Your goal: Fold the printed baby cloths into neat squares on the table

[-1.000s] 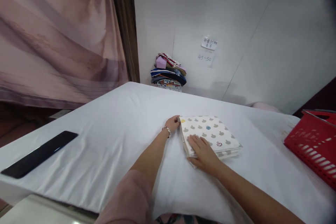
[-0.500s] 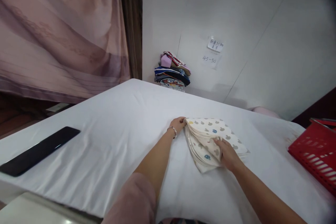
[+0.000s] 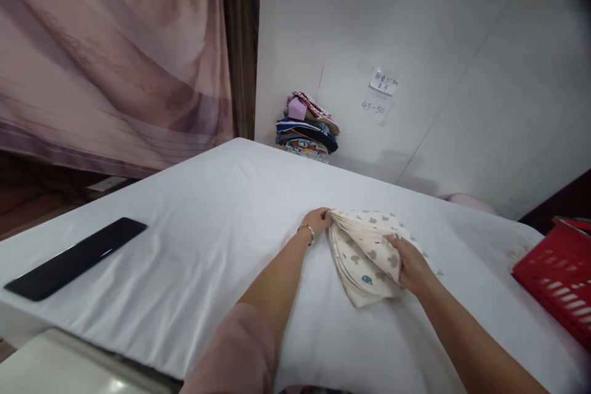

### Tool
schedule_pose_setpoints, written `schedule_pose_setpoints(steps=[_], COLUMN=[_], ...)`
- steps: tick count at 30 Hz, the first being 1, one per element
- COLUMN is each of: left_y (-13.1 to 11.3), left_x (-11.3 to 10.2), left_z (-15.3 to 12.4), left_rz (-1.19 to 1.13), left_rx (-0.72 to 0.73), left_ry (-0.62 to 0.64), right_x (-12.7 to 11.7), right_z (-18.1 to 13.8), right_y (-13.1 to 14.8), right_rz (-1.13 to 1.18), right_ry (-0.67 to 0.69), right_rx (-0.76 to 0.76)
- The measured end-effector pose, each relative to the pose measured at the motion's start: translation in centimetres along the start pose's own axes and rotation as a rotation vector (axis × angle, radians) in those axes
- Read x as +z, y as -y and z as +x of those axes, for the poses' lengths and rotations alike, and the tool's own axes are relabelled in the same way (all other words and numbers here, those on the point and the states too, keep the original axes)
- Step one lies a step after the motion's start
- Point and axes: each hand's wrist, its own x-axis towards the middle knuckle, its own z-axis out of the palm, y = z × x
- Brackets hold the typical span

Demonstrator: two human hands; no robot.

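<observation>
A cream cloth [image 3: 355, 246] with grey animal-head shapes and a few blue and yellow figures lies folded in many layers on the white-covered table [image 3: 221, 246]. At its far left corner, my left hand [image 3: 317, 220] pinches the layers together; a bracelet circles that wrist. My right hand [image 3: 410, 263] grips the cloth at its right side, thumb on top, with its other fingers partly hidden. Between both hands the upper layers bulge and curve, and their edges fan out along the left side.
A black flat slab [image 3: 76, 258] lies at the table's left. On the right stands a red plastic basket [image 3: 558, 271]. Folded clothes [image 3: 307, 126] are stacked by the wall beyond the far edge, near handwritten paper signs [image 3: 383, 83]. A pink curtain [image 3: 115, 61] hangs at left.
My right hand has pulled the upper layers slightly to the right, so they fold over further and cover more of the flat part. My left hand keeps its pinch at the corner.
</observation>
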Motion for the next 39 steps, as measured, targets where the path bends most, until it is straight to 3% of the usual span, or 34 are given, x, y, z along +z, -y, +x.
schedule_pose_setpoints(steps=[12,19,24,35,39], left_y=[-1.8,-1.6,-1.1,-1.2,-1.6], left_x=[1.2,0.9,0.6,0.4,-0.2], left_z=[0.2,2.1,2.7,2.8,2.9], left_rz=[0.121,0.075,0.021,-0.093,-0.096], left_rx=[-0.147,-0.121,-0.119,-0.138,-0.163], left_ry=[-0.033,0.015,0.106,0.069,0.084], right_x=[1.2,1.8,1.8,2.5,2.5], right_z=[-1.2,-2.8,-2.9,-3.6,-3.9], right_y=[0.4,0.0,-0.9,-2.8,-3.4], right_rz=[-0.034,-0.336,-0.409,-0.66,-0.798], right_ry=[0.034,0.043,0.043,0.046,0.122], right_rx=[-0.08,-0.294,-0.303,-0.333,-0.365])
